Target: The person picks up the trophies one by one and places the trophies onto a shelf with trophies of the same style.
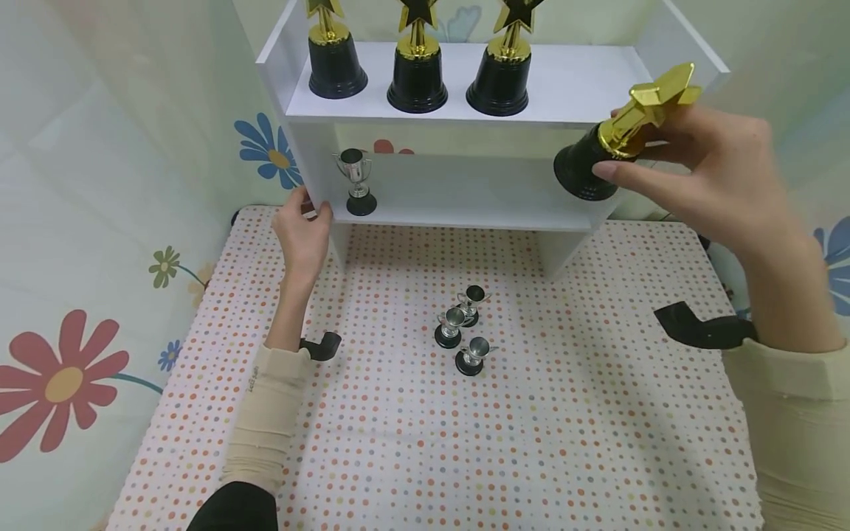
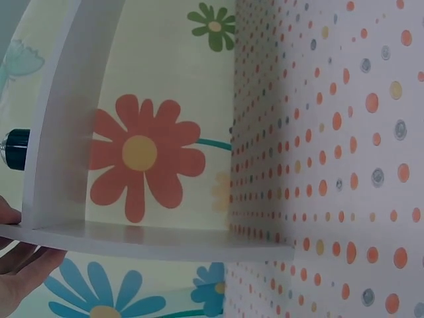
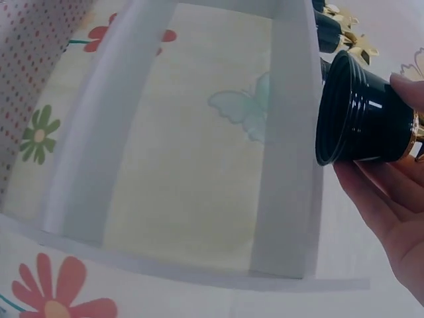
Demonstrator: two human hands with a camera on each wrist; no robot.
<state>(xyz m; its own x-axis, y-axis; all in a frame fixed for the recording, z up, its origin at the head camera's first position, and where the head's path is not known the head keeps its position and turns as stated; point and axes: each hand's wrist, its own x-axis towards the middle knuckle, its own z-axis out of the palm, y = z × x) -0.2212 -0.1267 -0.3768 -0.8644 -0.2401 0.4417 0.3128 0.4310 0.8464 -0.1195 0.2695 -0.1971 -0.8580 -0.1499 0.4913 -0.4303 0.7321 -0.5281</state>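
Note:
My right hand (image 1: 717, 169) holds a gold star trophy (image 1: 587, 168), pinching it around its black base and gold stem. The trophy is tilted, in front of the white shelf's right side. In the right wrist view the hollow underside of its black base (image 3: 371, 109) shows near the upper board's edge. On the left, my left hand (image 1: 302, 232) grips the side panel of the white shelf (image 1: 465, 192); in the left wrist view the thumb and fingers (image 2: 30, 271) lie on either side of that panel. Beside this hand, a small silver cup trophy (image 1: 356, 181) stands on the lower board.
Three star trophies (image 1: 417, 77) stand in a row on the upper board (image 1: 578, 81). Three small silver cup trophies (image 1: 473, 356) stand close together on the dotted tablecloth (image 1: 425, 442) before the shelf. Flower-printed cloth (image 1: 133, 221) hangs around the table.

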